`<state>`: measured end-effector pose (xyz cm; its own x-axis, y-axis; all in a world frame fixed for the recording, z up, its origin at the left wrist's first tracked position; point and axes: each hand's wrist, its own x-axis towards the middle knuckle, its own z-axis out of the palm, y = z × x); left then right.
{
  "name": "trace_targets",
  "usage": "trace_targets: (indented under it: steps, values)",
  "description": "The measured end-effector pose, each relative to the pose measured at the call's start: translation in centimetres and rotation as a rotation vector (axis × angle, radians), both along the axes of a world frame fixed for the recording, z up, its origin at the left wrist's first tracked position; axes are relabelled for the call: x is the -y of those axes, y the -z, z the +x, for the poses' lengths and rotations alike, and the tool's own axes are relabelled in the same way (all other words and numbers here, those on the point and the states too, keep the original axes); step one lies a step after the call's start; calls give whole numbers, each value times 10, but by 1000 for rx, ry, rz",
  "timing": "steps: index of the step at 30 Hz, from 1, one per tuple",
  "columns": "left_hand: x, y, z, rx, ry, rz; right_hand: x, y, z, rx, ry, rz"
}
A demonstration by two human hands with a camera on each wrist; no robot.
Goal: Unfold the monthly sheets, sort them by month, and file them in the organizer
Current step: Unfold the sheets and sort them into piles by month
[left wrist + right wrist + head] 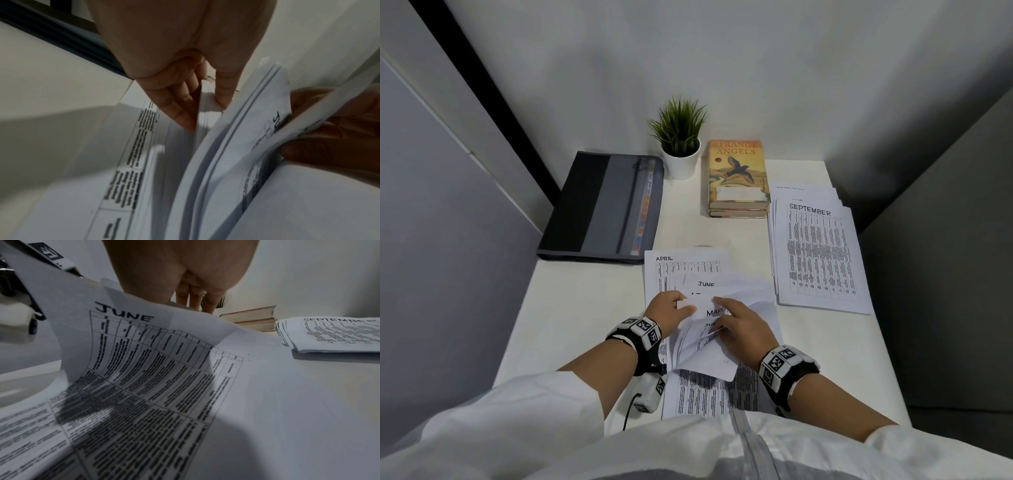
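A loose pile of printed monthly sheets lies in the middle of the white desk, with headings APRIL, JUNE and MARCH showing. My left hand pinches the edge of a small folded white sheet between thumb and fingers. My right hand lies over the MARCH sheet, index finger stretched forward. It grips a curled-up JUNE sheet, thumb underneath. A flat stack topped by SEPTEMBER sits to the right. The dark grey organizer lies closed at the back left.
Two stacked books and a small potted plant stand at the back against the wall. Grey partition walls close in the desk on both sides. Bare desk shows left of the pile and at the front right.
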<state>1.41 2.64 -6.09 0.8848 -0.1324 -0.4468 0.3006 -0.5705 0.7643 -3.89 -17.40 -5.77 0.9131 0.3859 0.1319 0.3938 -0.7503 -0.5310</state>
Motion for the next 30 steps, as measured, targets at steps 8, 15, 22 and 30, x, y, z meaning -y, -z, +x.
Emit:
trace_targets:
  steps: [8,15,22,30]
  values:
    - [-1,2,2,35,6,57,2,-2,-2,-74,-7,-14]
    - [4,3,-1,-16,-71,-23,2,-1,0,-41,-19,-24]
    - [1,3,1,9,-25,76,2,-5,-1,-44,9,-41]
    - [4,4,-2,-11,-69,5,1,-6,0,-21,-36,-56]
